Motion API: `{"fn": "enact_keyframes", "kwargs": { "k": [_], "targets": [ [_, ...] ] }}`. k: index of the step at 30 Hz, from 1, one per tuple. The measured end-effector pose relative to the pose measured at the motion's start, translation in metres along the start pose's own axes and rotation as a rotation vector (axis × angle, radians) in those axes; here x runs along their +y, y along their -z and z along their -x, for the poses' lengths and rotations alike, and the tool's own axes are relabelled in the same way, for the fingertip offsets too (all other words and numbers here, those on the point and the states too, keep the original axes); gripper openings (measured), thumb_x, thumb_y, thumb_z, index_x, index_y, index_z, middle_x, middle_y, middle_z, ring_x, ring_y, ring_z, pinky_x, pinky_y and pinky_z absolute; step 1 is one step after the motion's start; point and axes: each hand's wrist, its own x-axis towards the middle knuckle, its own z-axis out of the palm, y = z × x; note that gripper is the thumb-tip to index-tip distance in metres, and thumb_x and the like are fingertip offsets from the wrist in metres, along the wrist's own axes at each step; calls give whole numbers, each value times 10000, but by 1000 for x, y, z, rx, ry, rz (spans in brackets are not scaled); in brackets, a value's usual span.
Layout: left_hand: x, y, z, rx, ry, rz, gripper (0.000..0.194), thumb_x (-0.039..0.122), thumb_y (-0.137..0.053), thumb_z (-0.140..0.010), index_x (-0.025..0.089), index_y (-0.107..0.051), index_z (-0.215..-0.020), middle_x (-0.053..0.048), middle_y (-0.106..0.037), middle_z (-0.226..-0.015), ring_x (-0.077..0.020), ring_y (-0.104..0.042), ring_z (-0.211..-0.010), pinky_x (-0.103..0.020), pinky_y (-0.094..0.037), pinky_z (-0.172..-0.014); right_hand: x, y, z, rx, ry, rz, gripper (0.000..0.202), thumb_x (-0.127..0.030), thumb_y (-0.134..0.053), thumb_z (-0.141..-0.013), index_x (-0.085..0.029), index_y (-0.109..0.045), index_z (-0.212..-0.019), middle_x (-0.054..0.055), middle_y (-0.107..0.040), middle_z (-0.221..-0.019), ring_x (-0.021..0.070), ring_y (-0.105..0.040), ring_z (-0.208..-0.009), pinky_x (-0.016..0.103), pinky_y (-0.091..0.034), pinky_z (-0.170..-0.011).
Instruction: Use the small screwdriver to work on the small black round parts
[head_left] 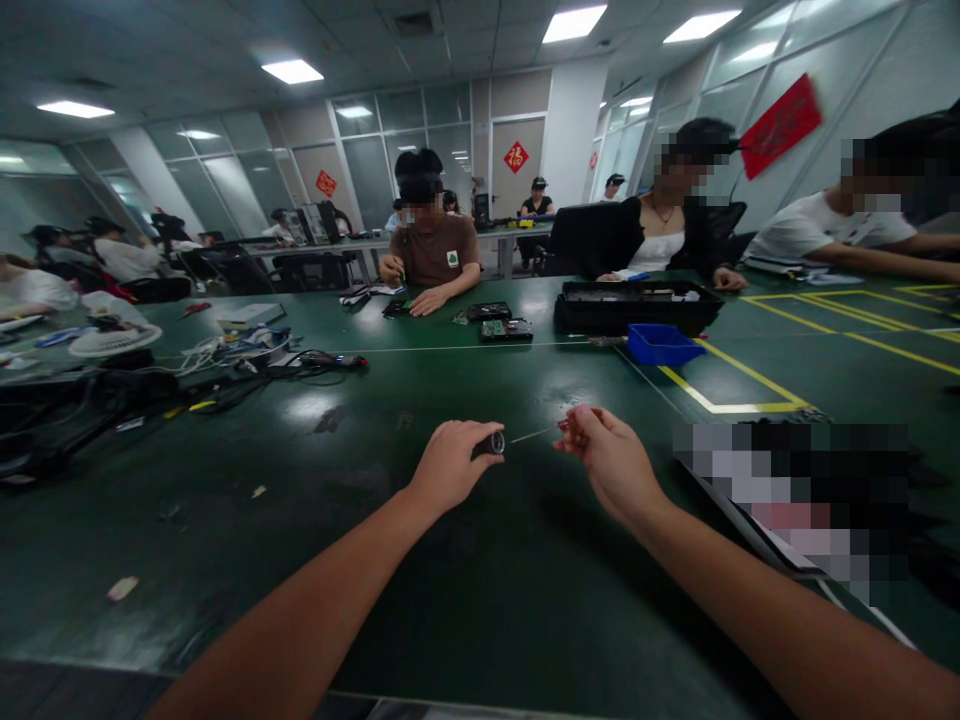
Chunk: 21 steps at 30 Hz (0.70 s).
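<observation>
Between the thumb and fingers of my left hand is a small round dark piece with a shiny rim, its open-looking end facing right. My right hand is closed in a pinch on a thin, pale, needle-like rod. The rod points left at the round piece, with a small gap between its tip and the rim. Both hands are above the dark green table. The rod's other end is hidden in my right fingers, and its exact kind is too small to tell.
Beyond my hands lie a drive with a circuit board, a black tray and a blue bin. Tangled cables and a white fan-like part are at left. A person in brown works opposite.
</observation>
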Motion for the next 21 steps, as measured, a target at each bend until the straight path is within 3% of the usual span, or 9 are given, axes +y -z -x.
{"fn": "enact_keyframes", "kwargs": {
  "k": [6, 13, 18, 21],
  "targets": [
    [2, -2, 0, -14, -11, 3, 413, 288, -721, -869, 284, -608, -1266, -9, -676, -1147, -223, -585, -1061, -437, -422, -1005, 4, -3, 7, -83, 138, 140, 303, -507, -681, -839, -206, -651, -866, 5, -636, -746, 156, -604, -668, 325, -528, -663],
    [6, -3, 2, -19, 5, 49, 417, 319, -704, -881, 286, -599, -1283, -10, -677, -1145, -218, -588, -1050, -424, -426, -1001, 5, -2, 8, -146, 198, 267, 292, -492, -618, -895, -203, -647, -930, 26, -678, -803, 177, -643, -721, 350, -521, -710],
    [8, 0, 3, -22, 22, 66, 417, 328, -703, -882, 277, -598, -1283, -9, -679, -1145, -215, -592, -1043, -407, -439, -977, -8, -3, 15, -95, 255, 444, 313, -491, -635, -879, -181, -678, -878, 33, -692, -726, 177, -645, -671, 329, -501, -674],
    [8, 1, 3, -26, 33, 65, 412, 324, -694, -887, 270, -598, -1285, -23, -679, -1142, -222, -593, -1046, -413, -442, -986, -14, -3, 20, -70, 257, 574, 345, -526, -675, -835, -184, -684, -790, 15, -651, -618, 169, -599, -568, 308, -449, -562]
  ]
}}
